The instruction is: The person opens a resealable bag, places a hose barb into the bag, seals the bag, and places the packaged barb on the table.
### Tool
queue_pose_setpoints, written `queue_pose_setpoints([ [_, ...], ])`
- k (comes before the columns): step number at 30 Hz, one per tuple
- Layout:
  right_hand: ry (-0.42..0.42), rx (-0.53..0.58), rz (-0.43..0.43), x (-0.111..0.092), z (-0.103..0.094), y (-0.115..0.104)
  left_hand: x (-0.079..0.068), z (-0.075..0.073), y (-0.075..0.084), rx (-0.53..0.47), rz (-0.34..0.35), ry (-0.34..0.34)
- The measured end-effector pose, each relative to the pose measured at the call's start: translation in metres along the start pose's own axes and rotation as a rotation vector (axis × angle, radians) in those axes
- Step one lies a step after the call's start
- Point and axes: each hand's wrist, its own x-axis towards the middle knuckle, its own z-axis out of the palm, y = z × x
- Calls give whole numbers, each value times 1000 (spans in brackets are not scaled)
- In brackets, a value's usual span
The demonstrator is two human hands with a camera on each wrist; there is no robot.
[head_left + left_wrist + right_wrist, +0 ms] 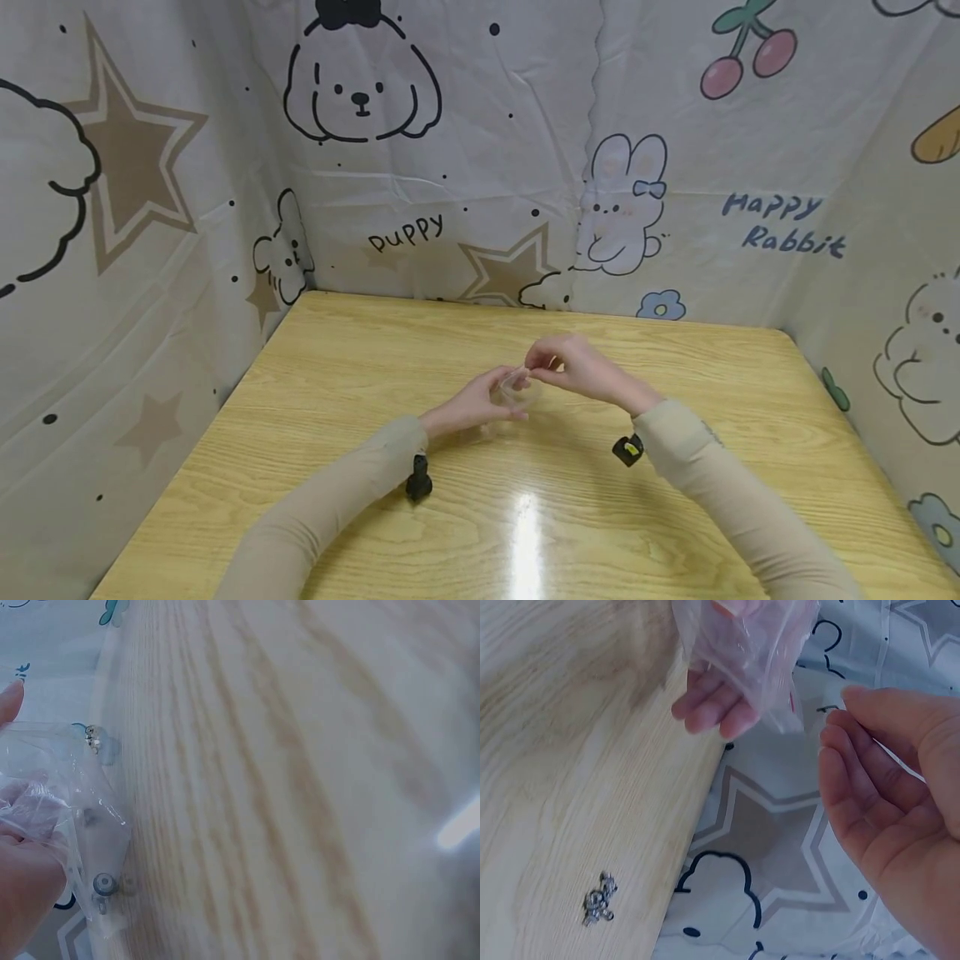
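Observation:
A clear plastic bag [517,385] is held in my left hand [480,402], whose fingers show through and below the film in the right wrist view. A small round grey metal piece [105,883] appears inside the bag's lower part in the left wrist view. My right hand [577,367] hovers at the bag's upper edge. In the right wrist view, its fingers are loosely curved with the thumb tip close to the index finger, and nothing shows between them. Some small shiny metal pieces [598,900] lie together on the table.
The wooden table [360,350] ends at a fabric backdrop [480,167] with cartoon prints at the back and sides. Black wrist cameras sit under both sleeves, one at the left cuff [418,479] and one at the right [628,450].

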Motion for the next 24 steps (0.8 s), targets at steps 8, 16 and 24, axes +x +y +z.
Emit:
queue_pose_setpoints([
  [8,32,21,99,-9,-8,15,3,0,-2,2,13,-4],
  [16,61,46,196,-23,-10,43,3,1,1,46,-1,9],
  [24,66,23,298,-39,-5,72,3,1,0,33,-1,1],
])
